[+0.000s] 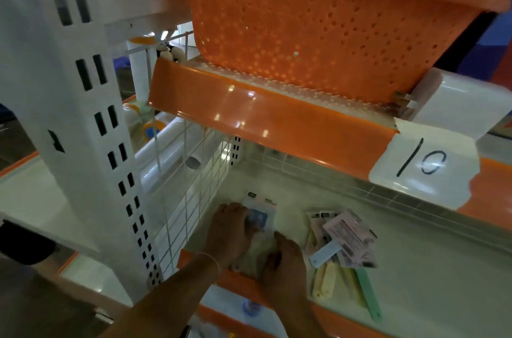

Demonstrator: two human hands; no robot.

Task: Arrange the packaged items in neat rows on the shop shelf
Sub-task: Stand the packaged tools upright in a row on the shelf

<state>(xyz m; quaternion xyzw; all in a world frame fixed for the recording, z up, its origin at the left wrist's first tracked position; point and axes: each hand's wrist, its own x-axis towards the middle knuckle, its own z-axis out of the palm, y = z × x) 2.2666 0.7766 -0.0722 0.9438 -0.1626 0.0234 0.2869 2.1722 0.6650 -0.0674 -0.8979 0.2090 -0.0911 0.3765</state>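
Squaring the first stack: left hand (pixel 231 229) and right hand (pixel 285 260) press flat, fingers together, on the packets (pixel 260 213) — loose pile (pixel 343 238) needs aligning next.

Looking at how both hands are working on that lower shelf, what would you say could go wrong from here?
1. The loose heap of pastel packets beside the right hand may be nudged and scatter further.
2. The flat clear packets with a blue label under the left hand lie close to the white wire-grid divider and might slide against it, skewing the row.
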